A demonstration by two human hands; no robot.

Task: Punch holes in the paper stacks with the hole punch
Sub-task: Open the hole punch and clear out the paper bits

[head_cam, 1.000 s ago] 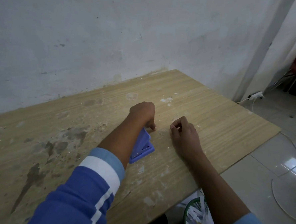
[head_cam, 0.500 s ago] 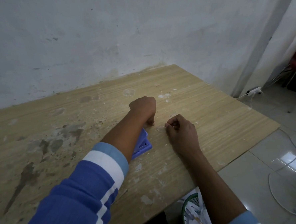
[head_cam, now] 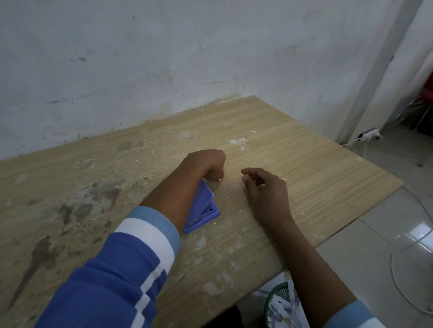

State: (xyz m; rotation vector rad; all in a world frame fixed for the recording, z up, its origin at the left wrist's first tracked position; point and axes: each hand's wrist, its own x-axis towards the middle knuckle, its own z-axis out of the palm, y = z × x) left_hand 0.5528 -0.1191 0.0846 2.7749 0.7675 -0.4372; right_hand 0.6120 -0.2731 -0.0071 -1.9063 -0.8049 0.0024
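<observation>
- Near the middle of the table (head_cam: 298, 158), a little toward its near edge, lies the blue hole punch (head_cam: 204, 210). It sits flat on the wood, and the left forearm crosses over it and hides its far part.
- The left hand (head_cam: 205, 164) rests just beyond the punch with the fingers curled under, knuckles up. A tiny white speck shows at the fingertips, but I cannot tell if the hand pinches it.
- The right hand (head_cam: 266, 192) lies on the wood just beside the left, toward the right edge. Its fingers are loosely bent, thumb and first finger are apart, and it holds nothing.
- No paper stack is visible on the table, only small white scraps (head_cam: 237, 141) scattered over the wood.
- Below the near edge a green basket (head_cam: 276, 287) holds white paper pieces (head_cam: 282, 312).
- My judgement: no punching is happening now. Either the stacks are finished or the next one is not brought yet, and the pictures do not say which.
</observation>
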